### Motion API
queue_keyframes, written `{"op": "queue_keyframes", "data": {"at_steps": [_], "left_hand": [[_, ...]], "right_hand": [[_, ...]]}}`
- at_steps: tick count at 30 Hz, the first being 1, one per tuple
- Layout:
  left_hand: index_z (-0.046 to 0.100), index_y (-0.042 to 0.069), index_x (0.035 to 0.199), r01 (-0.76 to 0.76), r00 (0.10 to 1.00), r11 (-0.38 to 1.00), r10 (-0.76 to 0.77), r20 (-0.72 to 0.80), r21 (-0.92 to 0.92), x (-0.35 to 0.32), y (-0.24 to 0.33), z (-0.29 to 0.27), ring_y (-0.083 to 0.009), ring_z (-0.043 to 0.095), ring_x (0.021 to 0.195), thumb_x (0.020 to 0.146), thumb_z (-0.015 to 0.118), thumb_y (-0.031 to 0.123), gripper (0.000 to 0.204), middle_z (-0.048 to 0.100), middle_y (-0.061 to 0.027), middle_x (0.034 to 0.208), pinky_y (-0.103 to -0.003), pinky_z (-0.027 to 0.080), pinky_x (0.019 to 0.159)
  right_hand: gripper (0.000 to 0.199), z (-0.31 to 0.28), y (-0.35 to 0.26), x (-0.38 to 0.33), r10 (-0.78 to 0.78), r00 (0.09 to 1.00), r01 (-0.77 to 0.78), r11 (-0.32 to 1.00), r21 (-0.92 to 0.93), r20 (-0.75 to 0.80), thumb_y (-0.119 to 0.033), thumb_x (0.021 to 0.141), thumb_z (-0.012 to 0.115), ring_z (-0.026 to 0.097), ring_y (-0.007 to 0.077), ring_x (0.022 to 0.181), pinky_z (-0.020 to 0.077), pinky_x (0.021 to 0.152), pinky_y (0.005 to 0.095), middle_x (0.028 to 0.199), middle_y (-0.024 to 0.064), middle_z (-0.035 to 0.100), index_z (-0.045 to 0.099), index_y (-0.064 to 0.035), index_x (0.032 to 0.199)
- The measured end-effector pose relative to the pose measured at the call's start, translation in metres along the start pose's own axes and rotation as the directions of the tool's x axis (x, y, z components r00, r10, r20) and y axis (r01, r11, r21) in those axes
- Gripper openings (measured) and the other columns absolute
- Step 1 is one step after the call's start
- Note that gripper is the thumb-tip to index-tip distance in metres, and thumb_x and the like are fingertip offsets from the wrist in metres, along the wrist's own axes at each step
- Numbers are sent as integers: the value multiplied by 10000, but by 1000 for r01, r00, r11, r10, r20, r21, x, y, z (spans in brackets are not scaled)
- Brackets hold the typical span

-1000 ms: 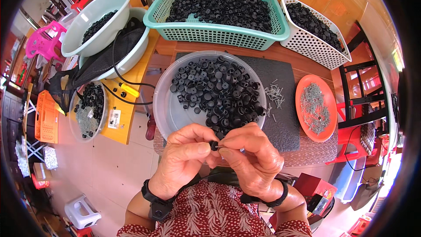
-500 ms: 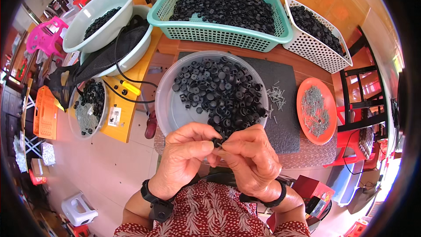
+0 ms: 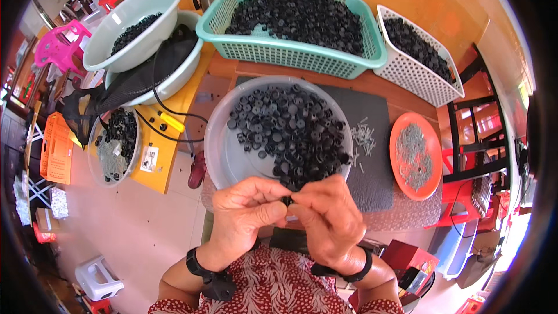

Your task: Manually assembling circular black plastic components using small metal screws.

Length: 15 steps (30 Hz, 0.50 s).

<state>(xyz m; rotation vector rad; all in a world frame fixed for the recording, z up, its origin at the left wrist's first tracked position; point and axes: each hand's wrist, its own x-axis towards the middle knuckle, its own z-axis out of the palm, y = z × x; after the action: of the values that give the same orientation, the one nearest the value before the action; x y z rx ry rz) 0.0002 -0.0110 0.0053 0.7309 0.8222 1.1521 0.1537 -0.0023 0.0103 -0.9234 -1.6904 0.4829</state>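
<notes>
A small black part [image 3: 287, 200] is pinched in the nearly closed fingers of the left hand [image 3: 239, 212] and the right hand [image 3: 330, 216], by the near rim of a round tub [image 3: 232, 163]; its far end is hidden. Black caps [image 3: 279, 119] are heaped in the tub. Loose screws [image 3: 363, 137] are strewn on a dark mat [image 3: 372, 183], and others are held by an orange plate [image 3: 394, 154].
</notes>
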Motion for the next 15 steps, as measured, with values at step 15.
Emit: {"op": "queue_keyframes", "data": {"at_steps": [15], "left_hand": [[549, -24, 964, -154, 969, 979, 177, -174, 136, -6, 5, -20, -140, 605, 662, 825, 640, 125, 224, 624, -98, 809, -233, 510, 600]], "right_hand": [[282, 1, 6, 30, 4, 993, 16, 986, -168, 119, 70, 642, 656, 532, 275, 679, 440, 584, 328, 798, 116, 571, 626, -4, 912]]}}
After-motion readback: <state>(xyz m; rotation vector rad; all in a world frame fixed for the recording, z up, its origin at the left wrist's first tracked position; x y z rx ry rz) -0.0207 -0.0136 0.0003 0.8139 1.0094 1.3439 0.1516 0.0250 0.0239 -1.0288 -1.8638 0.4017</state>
